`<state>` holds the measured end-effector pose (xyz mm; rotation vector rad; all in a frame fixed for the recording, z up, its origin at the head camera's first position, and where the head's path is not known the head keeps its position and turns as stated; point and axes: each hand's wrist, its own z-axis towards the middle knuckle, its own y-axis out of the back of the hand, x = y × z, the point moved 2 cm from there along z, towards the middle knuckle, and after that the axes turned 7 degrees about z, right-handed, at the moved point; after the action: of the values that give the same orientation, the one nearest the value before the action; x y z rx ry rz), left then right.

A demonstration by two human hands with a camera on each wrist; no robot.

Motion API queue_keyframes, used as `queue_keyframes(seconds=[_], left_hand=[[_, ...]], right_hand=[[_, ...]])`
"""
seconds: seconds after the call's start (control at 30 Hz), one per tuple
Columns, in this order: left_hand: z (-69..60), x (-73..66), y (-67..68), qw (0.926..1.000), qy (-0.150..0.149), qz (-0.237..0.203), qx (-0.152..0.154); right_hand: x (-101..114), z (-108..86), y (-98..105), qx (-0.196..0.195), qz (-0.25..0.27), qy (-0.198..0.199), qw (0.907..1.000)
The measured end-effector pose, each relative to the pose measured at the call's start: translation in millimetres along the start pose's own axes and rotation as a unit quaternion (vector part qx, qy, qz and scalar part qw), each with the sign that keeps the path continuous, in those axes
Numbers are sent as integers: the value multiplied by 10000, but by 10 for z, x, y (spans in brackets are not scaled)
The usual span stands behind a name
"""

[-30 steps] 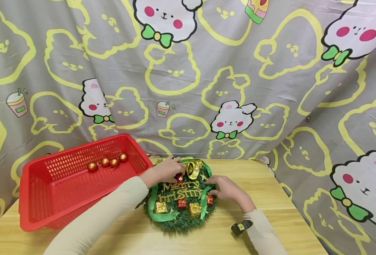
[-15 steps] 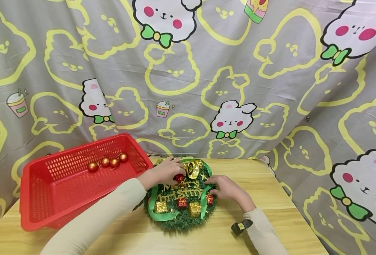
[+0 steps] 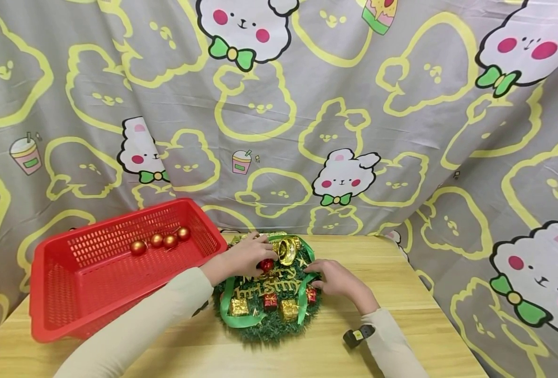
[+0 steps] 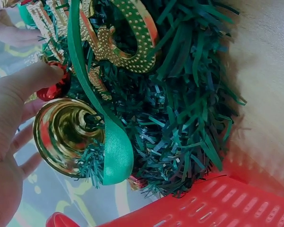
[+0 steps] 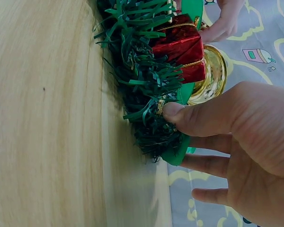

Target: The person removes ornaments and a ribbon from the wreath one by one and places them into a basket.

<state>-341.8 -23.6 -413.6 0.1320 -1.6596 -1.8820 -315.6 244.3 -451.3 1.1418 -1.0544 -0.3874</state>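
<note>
A green tinsel Christmas wreath (image 3: pixel 262 333) with gold lettering (image 3: pixel 274 286) lies on the table. My left hand (image 3: pixel 248 257) is over its upper left part, and thumb and fingers pinch a shiny red ball ornament (image 4: pixel 57 86). Beside that ball, a gold bell (image 3: pixel 286 252) sits on the wreath. With thumb in front and fingers behind, my right hand (image 3: pixel 335 278) holds the wreath's right edge, near a red gift box ornament (image 5: pixel 182 47) and the green ribbon (image 5: pixel 176 153). Part of the left fingers is hidden in the head view.
To the left stands a red plastic basket (image 3: pixel 47 294) with several copper-coloured balls (image 3: pixel 157 240) inside. Its rim comes close to the wreath's left side. A patterned grey curtain (image 3: pixel 279 121) hangs behind the wooden table (image 3: pixel 387 257).
My left hand has shifted slightly, and more of the red ball shows below its fingers. The right hand and the wreath have stayed in place.
</note>
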Motion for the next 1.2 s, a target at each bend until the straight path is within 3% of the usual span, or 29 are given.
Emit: queue_keyframes(seconds=[0.37,0.63,0.87,1.2], left_hand=[[8,5,8,9998,72,-160,52],[17,19,49,9995,93,-283,-74],[16,46,132,9992,209,-337,-87],[-30,91,261,9985,246,-289,-385]], right_hand=[[-35,19,-16,-44,-117,54,9999],[-44,21,-19,-37,-89,39,9999],[-35,14,-19,-22,-54,-14,10000],[-31,8,-9,-22,-49,62,10000]])
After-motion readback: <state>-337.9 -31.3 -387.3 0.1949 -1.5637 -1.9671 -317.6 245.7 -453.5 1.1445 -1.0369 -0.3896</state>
